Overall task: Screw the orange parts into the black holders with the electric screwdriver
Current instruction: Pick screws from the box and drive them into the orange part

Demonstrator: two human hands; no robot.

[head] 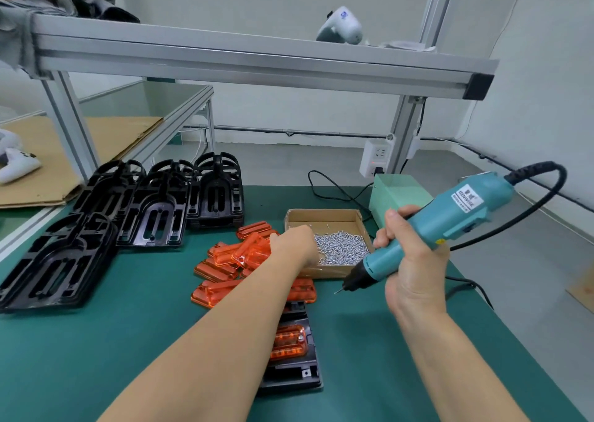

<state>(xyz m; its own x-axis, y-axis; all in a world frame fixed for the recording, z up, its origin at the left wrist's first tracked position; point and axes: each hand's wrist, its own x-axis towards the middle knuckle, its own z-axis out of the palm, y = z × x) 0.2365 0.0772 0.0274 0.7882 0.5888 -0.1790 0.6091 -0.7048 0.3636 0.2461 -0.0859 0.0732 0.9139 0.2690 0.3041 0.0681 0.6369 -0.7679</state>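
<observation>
Two bare hands work over a green mat (144, 309), and places here are given from the cardboard box (324, 219) of screws (342, 248). The left hand (294, 243) reaches into the box's left side over the screws; its fingers are hidden behind the hand, so their state cannot be told. The right hand (409, 261), just right of the box, is wrapped around the teal screwdriver (434, 225), whose tip points down-left near the box's front corner. Orange parts (231, 261) lie piled just left of the box. Black holders (151, 206) stand farther left. In front of the box, one holder (299, 376) carries an orange part (289, 341), partly hidden by the left forearm.
</observation>
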